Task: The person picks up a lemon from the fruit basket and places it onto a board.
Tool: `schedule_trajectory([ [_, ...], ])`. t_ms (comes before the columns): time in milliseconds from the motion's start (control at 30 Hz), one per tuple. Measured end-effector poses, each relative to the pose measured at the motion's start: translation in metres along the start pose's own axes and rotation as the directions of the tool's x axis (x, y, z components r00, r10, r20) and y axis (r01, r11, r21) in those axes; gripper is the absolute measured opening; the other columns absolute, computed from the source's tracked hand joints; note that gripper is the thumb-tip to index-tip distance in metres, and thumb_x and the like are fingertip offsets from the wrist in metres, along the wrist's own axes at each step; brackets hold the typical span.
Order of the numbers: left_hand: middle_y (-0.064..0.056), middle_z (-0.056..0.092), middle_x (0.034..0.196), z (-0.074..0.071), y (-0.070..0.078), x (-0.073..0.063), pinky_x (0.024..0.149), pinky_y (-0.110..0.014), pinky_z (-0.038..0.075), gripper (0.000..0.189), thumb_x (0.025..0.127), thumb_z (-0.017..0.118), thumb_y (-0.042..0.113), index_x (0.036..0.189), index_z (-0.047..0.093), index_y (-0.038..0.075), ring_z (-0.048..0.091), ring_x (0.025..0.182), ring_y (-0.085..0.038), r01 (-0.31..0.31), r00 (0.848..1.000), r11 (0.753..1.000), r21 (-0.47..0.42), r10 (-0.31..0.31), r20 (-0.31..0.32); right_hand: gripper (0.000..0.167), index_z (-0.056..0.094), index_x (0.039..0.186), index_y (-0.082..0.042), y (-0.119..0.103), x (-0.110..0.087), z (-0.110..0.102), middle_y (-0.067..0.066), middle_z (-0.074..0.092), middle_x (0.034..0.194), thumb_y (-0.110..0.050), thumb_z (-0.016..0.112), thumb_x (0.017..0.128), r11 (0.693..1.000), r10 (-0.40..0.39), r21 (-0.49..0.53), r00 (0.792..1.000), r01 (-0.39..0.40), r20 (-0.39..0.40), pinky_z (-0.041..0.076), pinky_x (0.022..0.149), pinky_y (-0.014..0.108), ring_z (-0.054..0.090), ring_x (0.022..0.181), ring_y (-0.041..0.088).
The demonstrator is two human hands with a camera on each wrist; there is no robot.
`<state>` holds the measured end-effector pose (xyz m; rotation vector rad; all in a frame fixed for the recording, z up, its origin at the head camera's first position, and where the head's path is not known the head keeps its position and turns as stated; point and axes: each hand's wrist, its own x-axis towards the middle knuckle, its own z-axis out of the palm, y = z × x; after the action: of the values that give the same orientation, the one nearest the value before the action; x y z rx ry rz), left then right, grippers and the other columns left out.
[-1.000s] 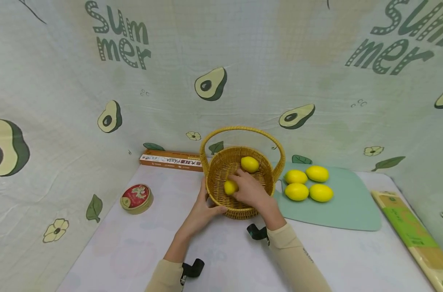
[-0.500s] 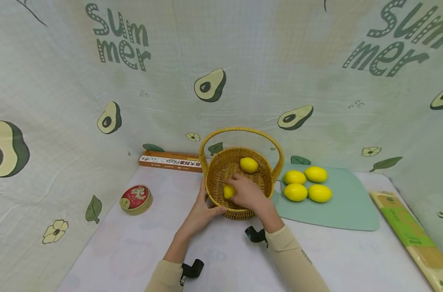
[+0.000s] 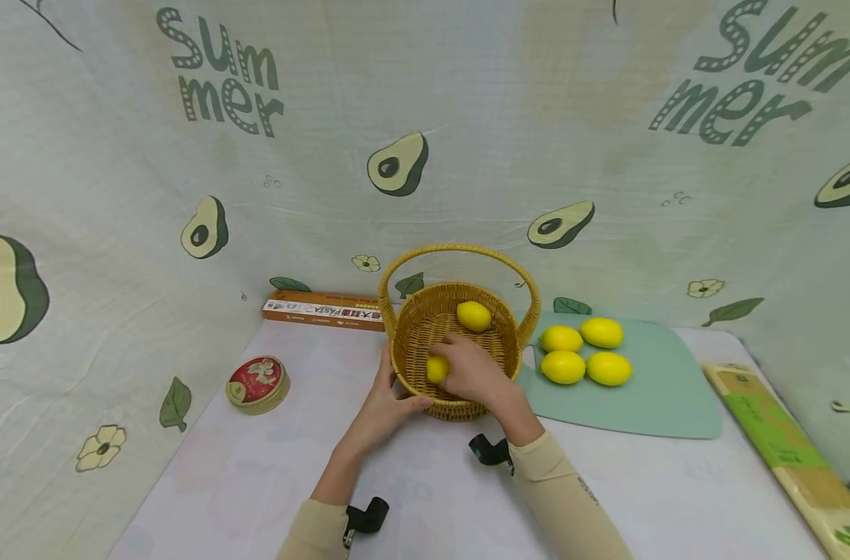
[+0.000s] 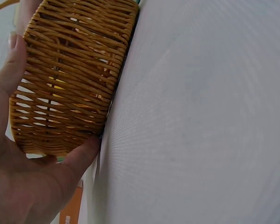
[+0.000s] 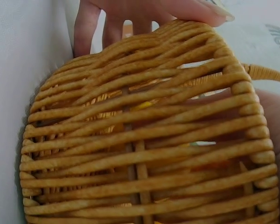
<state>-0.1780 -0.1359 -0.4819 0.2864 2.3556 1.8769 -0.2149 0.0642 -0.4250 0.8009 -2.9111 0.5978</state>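
A round wicker basket (image 3: 459,411) with a tall arched handle stands on the table in the head view. My left hand (image 3: 381,408) holds its near left side, thumb at the rim and fingers along the outer wall; the left wrist view shows this left hand (image 4: 42,172) against the weave. Inside the basket, my right hand (image 3: 475,373) holds a yellow lemon (image 3: 436,369) low near the bottom, its fingertips partly hidden. Another lemon (image 3: 473,316) lies at the back inside the basket. In the right wrist view the basket wall (image 5: 154,135) hides most of the right hand.
Right of the basket, several lemons (image 3: 563,367) lie grouped on a light green cutting board (image 3: 666,389). A long noodle packet (image 3: 781,443) lies at the far right. A pasta box (image 3: 323,309) is at the back left, a round red-topped tin (image 3: 258,384) in front of it.
The right hand, with the lemon, has shifted slightly left and lower inside the basket. The left hand stays at the basket's side. The whole head view has drifted a little.
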Motion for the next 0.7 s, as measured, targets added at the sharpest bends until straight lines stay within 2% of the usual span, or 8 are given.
schedule_trajectory([
  [167, 0.01, 0.0, 0.167, -0.001, 0.002, -0.001, 0.118, -0.052, 0.032, 0.122, 0.081, 0.084, 0.029, 0.152, -0.012, 0.051, 0.015, 0.155, -0.024, 0.005, 1.0, 1.0, -0.001, -0.005, 0.004, 0.048, 0.069, 0.125, -0.017, 0.001, -0.004, -0.005, 0.005, 0.061, 0.112, -0.011, 0.076, 0.077, 1.0, 0.0, 0.011, 1.0, 0.0, -0.016, 0.049, 0.075, 0.034, 0.055, 0.085, 0.017],
  [333, 0.009, 0.0, 0.167, -0.001, 0.004, -0.001, 0.115, -0.048, 0.037, 0.121, 0.083, 0.082, 0.022, 0.152, -0.013, 0.051, 0.018, 0.154, -0.025, 0.004, 1.0, 1.0, -0.029, -0.004, 0.013, 0.05, 0.069, 0.127, -0.018, 0.001, -0.013, -0.016, 0.006, 0.061, 0.124, -0.012, 0.075, 0.077, 0.999, 0.035, 0.037, 0.999, -0.034, -0.027, 0.052, 0.086, 0.041, 0.06, 0.1, 0.022],
  [467, 0.008, 0.001, 0.167, -0.001, 0.004, -0.001, 0.115, -0.048, 0.038, 0.122, 0.082, 0.083, 0.022, 0.153, -0.014, 0.049, 0.019, 0.154, -0.025, 0.008, 1.0, 1.0, -0.014, -0.008, 0.007, 0.051, 0.068, 0.128, -0.018, 0.002, -0.02, -0.024, 0.008, 0.06, 0.129, -0.012, 0.074, 0.077, 0.998, 0.054, 0.038, 0.998, -0.052, -0.04, 0.051, 0.093, 0.044, 0.06, 0.11, 0.026],
  [633, 0.009, 0.0, 0.167, 0.0, 0.004, -0.001, 0.115, -0.048, 0.038, 0.122, 0.082, 0.083, 0.024, 0.151, -0.014, 0.053, 0.018, 0.154, -0.025, 0.014, 1.0, 1.0, -0.014, -0.014, 0.007, 0.051, 0.069, 0.125, -0.02, 0.005, -0.028, -0.032, 0.008, 0.06, 0.13, -0.013, 0.077, 0.076, 0.998, 0.056, 0.039, 0.995, -0.053, -0.08, 0.051, 0.093, 0.045, 0.058, 0.114, 0.027],
  [700, 0.006, 0.0, 0.168, 0.0, 0.005, -0.001, 0.115, -0.049, 0.038, 0.122, 0.082, 0.083, 0.024, 0.152, -0.014, 0.051, 0.018, 0.154, -0.027, 0.003, 1.0, 1.0, -0.019, -0.002, 0.014, 0.051, 0.069, 0.125, -0.021, 0.006, -0.031, -0.035, 0.007, 0.06, 0.129, -0.014, 0.078, 0.076, 0.998, 0.055, 0.026, 0.994, -0.053, -0.093, 0.051, 0.092, 0.044, 0.058, 0.114, 0.026],
])
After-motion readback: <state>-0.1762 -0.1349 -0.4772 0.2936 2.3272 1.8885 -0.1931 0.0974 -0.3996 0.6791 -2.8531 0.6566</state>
